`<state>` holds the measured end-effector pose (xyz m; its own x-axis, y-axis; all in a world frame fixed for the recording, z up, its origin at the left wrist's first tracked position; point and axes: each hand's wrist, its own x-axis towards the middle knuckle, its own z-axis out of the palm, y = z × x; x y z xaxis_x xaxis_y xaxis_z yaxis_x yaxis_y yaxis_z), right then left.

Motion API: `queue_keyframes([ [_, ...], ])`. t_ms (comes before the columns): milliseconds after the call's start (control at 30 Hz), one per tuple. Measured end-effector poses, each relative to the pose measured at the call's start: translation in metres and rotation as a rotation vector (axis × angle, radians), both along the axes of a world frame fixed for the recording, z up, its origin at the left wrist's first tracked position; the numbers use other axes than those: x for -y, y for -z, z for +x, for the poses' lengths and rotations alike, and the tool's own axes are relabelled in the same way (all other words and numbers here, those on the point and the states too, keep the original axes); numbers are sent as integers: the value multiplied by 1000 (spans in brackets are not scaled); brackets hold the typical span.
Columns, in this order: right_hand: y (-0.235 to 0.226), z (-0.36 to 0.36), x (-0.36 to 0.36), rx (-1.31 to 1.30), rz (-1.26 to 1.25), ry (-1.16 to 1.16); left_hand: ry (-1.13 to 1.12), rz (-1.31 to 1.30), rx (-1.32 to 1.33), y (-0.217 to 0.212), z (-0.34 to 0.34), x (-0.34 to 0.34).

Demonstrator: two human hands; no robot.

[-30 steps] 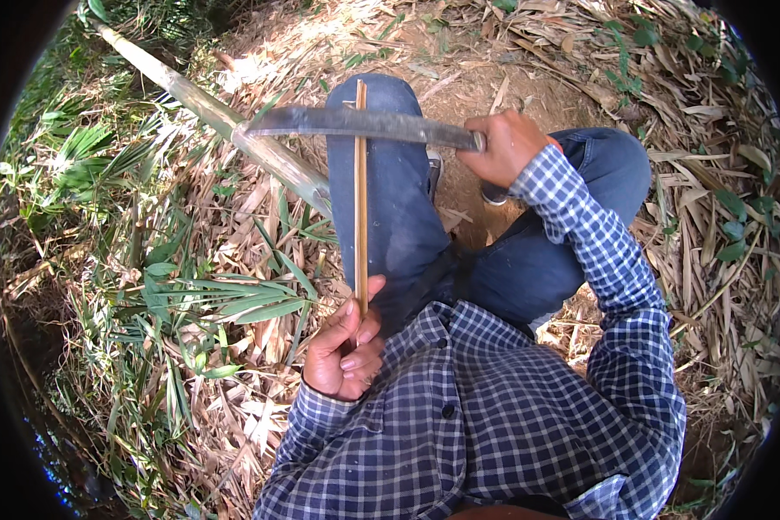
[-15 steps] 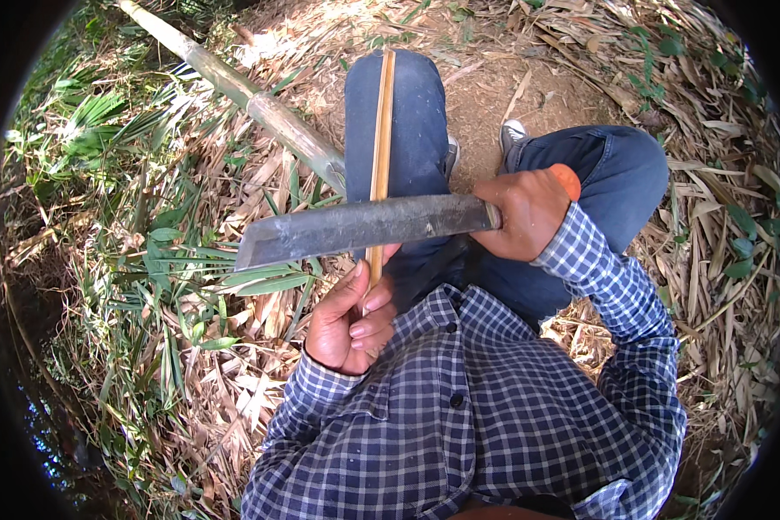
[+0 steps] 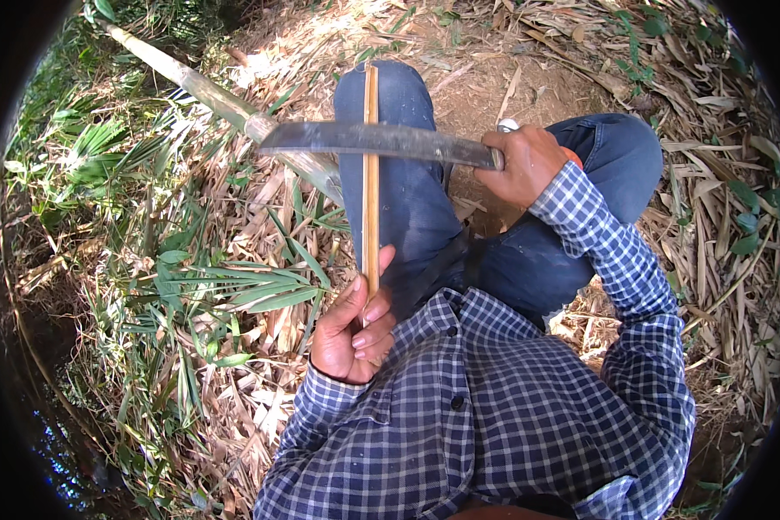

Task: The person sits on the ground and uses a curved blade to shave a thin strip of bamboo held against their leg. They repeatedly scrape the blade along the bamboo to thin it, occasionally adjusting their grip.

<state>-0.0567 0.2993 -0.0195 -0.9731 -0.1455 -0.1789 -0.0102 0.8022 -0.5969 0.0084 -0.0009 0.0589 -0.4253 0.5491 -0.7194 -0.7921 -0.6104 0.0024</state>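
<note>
My left hand point(image 3: 353, 333) grips the lower end of a narrow yellow-brown bamboo strip point(image 3: 371, 212). The strip runs lengthwise along my left thigh, its far end lying over the knee. In my right hand point(image 3: 525, 165) is a machete point(image 3: 381, 141), held by its handle, of which a bit of orange shows behind the fist. The dark blade lies across the strip from right to left, over the upper part of my thigh. Whether its edge touches the strip I cannot tell.
A long bamboo pole point(image 3: 212, 98) slants from the far left down to my left knee. Green palm-like leaves point(image 3: 264, 288) lie on the left among dry leaf litter. Bare brown soil point(image 3: 468, 104) shows beyond my knees, and more dry leaves point(image 3: 719, 251) cover the right side.
The machete has moved away from me along the strip, from near my left hand toward the knee. Its blade has turned to show more of its narrow edge. My left hand keeps its hold.
</note>
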Motion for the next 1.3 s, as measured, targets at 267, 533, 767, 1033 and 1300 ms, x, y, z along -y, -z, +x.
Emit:
queue_keyframes([
  [267, 21, -24, -7, 22, 65, 89, 17, -25, 12, -3, 4, 0],
  [533, 20, -39, -5, 158, 78, 63, 14, -51, 7, -3, 4, 1],
  [767, 18, -36, -7, 42, 83, 8, 42, -71, 12, 0, 9, 6],
  [1033, -2, -13, 10, 98, 28, -20, 73, -174, -85, 5, 1, 4],
  [1300, 6, 0, 12, -42, 5, -99, 142, -218, -131, 11, 1, 7],
])
